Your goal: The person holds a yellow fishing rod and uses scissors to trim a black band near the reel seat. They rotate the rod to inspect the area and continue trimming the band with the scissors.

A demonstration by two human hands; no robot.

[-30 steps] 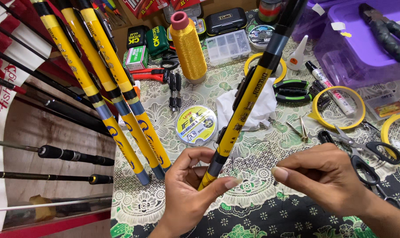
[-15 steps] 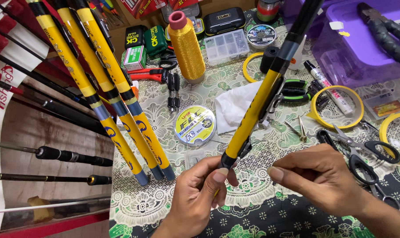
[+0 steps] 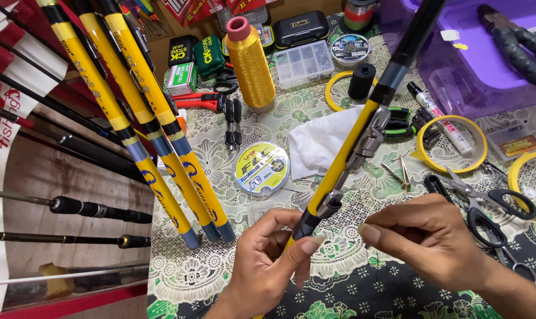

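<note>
Basically: table (image 3: 350,277) under a green-and-white patterned lace cloth, cluttered end to end. Purple plastic bin (image 3: 457,65) top right, black-handled pliers (image 3: 516,44) lying in it. Three yellow rods (image 3: 155,142) lean side by side at left, butts down on the cloth; dark rods (image 3: 96,210) on a rack further left, off the table.

Rod in hand (image 3: 362,133): yellow-and-black, runs diagonally from bottom centre up to top right, metal guide fitting strapped along its side about mid-length. Held above the cloth, clear of the table.

Left hand (image 3: 268,266): closed around the lower end of that rod, thumb laid across the dark section, fingers curled behind. Right hand (image 3: 430,236): just right of the rod, fingertips pinched together, narrow; cannot tell whether anything is between them, and it does not touch the rod.

Around them, bigger to smaller: gold thread spool (image 3: 250,65) with pink core, upright, top centre; white cloth (image 3: 327,142) crumpled behind the rod; round line spool (image 3: 262,168) with yellow label, flat, left of the rod; yellow tape ring (image 3: 424,156) right of it with a white marker (image 3: 439,115) across; clear compartment box (image 3: 303,62) near the gold spool; black-handled scissors (image 3: 492,204) just above the right hand.
</note>
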